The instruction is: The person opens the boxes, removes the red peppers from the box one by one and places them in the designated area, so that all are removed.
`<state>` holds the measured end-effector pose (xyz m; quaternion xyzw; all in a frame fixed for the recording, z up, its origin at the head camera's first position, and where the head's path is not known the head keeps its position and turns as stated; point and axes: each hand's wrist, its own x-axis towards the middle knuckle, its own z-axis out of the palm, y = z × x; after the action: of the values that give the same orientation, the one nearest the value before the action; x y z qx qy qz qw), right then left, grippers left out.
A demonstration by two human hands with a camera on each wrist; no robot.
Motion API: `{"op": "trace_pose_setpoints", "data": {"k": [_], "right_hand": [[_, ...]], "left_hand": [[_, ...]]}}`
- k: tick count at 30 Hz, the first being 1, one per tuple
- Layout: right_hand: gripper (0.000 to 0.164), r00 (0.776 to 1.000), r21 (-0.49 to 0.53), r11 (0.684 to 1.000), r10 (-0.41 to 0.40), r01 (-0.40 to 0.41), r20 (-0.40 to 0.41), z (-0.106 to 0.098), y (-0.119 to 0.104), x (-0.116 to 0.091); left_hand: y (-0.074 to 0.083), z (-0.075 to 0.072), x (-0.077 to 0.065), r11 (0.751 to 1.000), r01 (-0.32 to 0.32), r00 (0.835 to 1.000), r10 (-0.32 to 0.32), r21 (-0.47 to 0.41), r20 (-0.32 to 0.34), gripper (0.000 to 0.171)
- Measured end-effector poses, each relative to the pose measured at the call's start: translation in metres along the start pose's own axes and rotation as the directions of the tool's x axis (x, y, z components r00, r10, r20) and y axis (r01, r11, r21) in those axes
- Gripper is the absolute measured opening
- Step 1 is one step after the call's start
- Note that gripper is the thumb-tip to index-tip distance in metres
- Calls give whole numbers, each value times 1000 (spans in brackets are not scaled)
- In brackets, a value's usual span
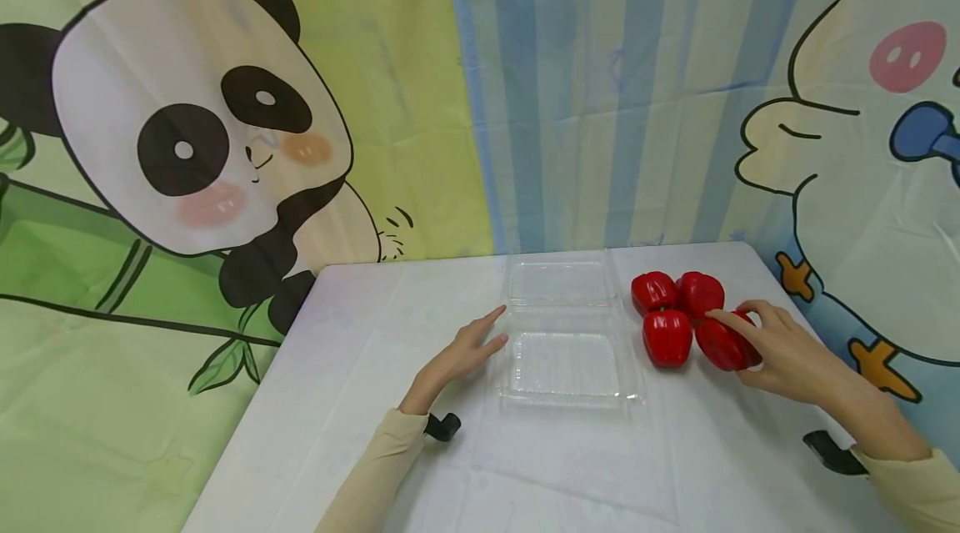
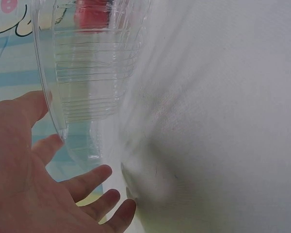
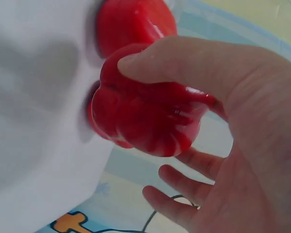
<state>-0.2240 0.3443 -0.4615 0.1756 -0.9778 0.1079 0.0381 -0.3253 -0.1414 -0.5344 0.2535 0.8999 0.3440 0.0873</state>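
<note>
In the head view, my right hand [image 1: 783, 354] grips a red bell pepper [image 1: 722, 344] at the right of the table. The right wrist view shows the thumb laid across this pepper [image 3: 145, 114], with a fingertip at its far side and the other fingers spread loosely. Three more red bell peppers [image 1: 667, 339] sit close beside it. A clear plastic clamshell box [image 1: 562, 362] lies unfolded in the middle. At its left edge is my left hand [image 1: 461, 356], fingers spread; in the left wrist view, fingertips meet or nearly meet the box's rim [image 2: 47, 99].
The box's second half [image 1: 562, 283] lies flat behind the front half. A white cloth covers the table [image 1: 360, 399]. Behind the table hangs a printed curtain [image 1: 585, 99] with a panda and stripes. A black strap mount [image 1: 442, 427] sits at the left wrist.
</note>
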Motion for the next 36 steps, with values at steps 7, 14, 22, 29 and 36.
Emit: {"op": "trace_pose_setpoints", "data": {"k": [7, 14, 22, 29, 36], "right_hand": [[93, 999, -19, 999, 51, -51, 4, 17, 8, 2], [92, 993, -6, 993, 116, -116, 26, 28, 6, 9], [89, 990, -13, 990, 140, -140, 27, 35, 3, 16], [92, 988, -28, 988, 153, -152, 33, 39, 4, 18], [91, 987, -22, 987, 157, -156, 25, 39, 3, 22]], "left_hand": [[0, 0, -1, 1000, 13, 1000, -13, -8, 5, 63], [1, -1, -1, 1000, 14, 1000, -14, 1, 6, 63], [-2, -1, 0, 1000, 10, 1000, -10, -3, 16, 65], [-2, 0, 3, 1000, -11, 1000, 11, 26, 18, 64], [-3, 0, 2, 1000, 5, 1000, -6, 28, 16, 64]]}}
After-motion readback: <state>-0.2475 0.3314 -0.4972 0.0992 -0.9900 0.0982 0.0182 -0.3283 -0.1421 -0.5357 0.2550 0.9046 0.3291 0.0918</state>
